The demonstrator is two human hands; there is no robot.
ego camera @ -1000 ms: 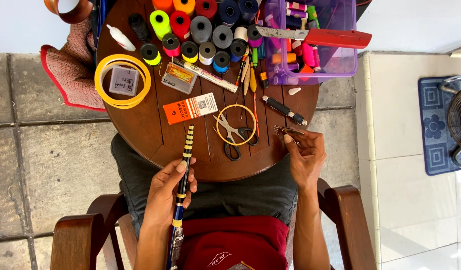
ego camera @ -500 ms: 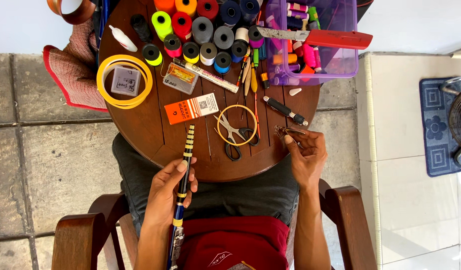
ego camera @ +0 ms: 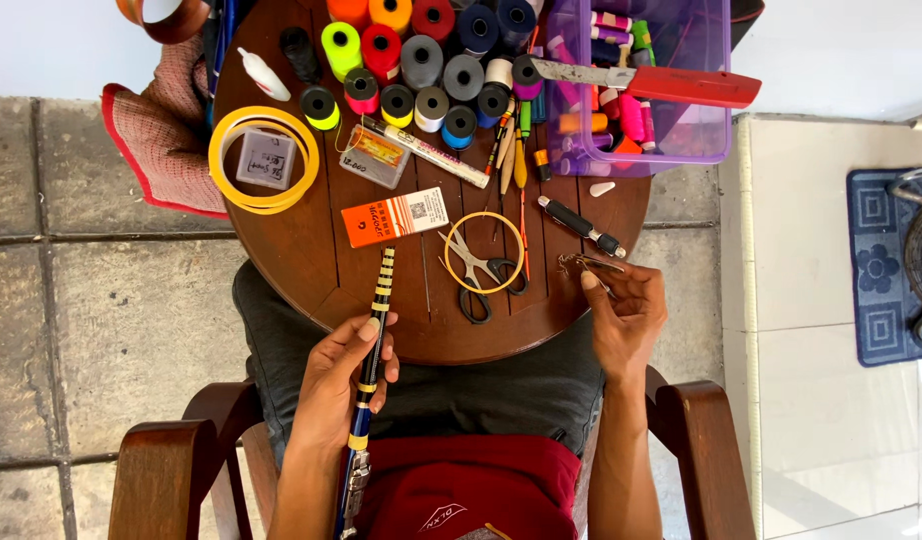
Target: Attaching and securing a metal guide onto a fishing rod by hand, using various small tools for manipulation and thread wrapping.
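Left hand point(ego camera: 343, 385) fingers wrapped around striped rod point(ego camera: 373, 345), right hand point(ego camera: 626, 315) fingers pinching small metal clip point(ego camera: 584, 264)

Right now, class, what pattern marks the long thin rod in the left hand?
Black rod with yellow bands; head view.

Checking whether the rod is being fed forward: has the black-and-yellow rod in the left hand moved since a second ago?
No. The rod keeps its tip just below the orange card on the round table, gripped by the left hand as before.
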